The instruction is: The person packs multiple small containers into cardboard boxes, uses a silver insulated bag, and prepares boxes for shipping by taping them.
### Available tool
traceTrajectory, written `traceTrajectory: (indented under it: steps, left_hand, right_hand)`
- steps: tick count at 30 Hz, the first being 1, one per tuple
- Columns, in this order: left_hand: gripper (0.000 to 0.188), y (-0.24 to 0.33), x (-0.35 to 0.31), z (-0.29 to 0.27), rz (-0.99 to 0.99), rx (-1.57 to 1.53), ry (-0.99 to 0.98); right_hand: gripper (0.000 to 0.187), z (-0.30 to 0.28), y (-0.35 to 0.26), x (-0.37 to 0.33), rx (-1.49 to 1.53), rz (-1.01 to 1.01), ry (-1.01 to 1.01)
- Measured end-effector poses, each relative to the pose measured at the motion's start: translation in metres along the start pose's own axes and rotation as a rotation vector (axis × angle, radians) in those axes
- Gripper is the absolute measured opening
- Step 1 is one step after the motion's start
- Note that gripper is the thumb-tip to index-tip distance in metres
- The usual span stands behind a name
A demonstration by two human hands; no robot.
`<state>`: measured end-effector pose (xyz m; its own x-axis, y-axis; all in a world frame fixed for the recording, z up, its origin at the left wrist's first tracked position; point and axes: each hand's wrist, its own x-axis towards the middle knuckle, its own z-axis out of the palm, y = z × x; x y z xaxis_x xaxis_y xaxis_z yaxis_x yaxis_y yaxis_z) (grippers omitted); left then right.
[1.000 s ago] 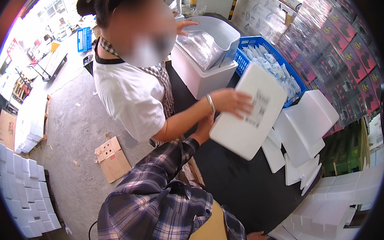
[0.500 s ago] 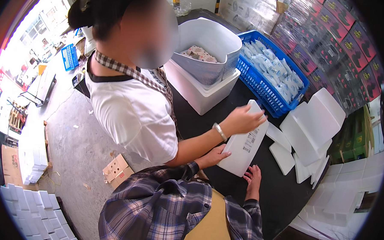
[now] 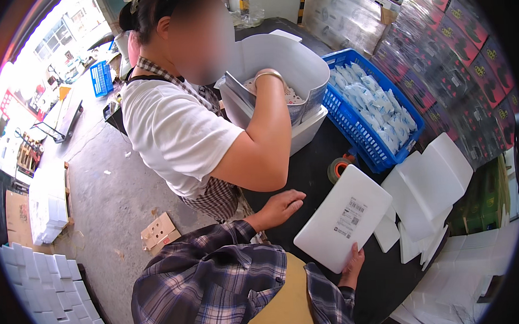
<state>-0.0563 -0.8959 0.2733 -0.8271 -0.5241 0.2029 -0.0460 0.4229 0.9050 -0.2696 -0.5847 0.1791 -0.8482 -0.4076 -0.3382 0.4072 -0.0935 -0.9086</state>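
Note:
My right hand point(image 3: 352, 264) grips the near edge of a white foam box lid point(image 3: 337, 219), its thumb on top and the other fingers out of sight underneath. The lid is tilted above the black table and has a printed label point(image 3: 355, 213) on its face. My left hand point(image 3: 280, 210) is beside the lid's left edge, apart from it, empty with its fingers loosely bent. Past the lid's far corner lies a roll of tape point(image 3: 337, 169), partly covered.
A co-worker at the left reaches into a white foam box point(image 3: 307, 134) with a silver liner point(image 3: 314, 81). Behind stands a blue crate point(image 3: 357, 137) of white packets point(image 3: 372, 99). Foam pieces point(image 3: 425, 183) lie at the right, before wrapped stacked cartons point(image 3: 440, 55).
My left hand has let go of the lid, which my right hand now grips. The lid has turned flatter toward me. The co-worker's hand has moved from it into the lined box.

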Motion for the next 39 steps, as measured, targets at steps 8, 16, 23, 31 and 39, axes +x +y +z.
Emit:
traceTrajectory:
  steps: [8,16,23,31,39]
  left_hand:
    - [0.028,0.012,0.074,-0.06,0.259,0.58,0.474]
    - [0.034,-0.059,0.101,-0.082,0.155,0.813,0.395]
    - [0.043,-0.038,0.112,-0.082,0.1,0.76,0.348]
    - [0.054,-0.033,0.117,-0.086,0.076,0.733,0.316]
    - [0.067,-0.025,0.122,-0.095,0.109,0.847,0.265]
  right_hand:
    - [0.042,-0.051,0.016,0.026,-0.232,-0.01,0.03]
    - [0.046,-0.049,0.027,0.033,-0.163,0.11,0.068]
    - [0.046,-0.055,0.023,0.031,-0.157,0.12,0.072]
    - [0.051,-0.051,0.022,0.033,-0.138,0.164,0.059]
    - [0.039,-0.058,0.033,0.04,-0.174,0.107,0.112]
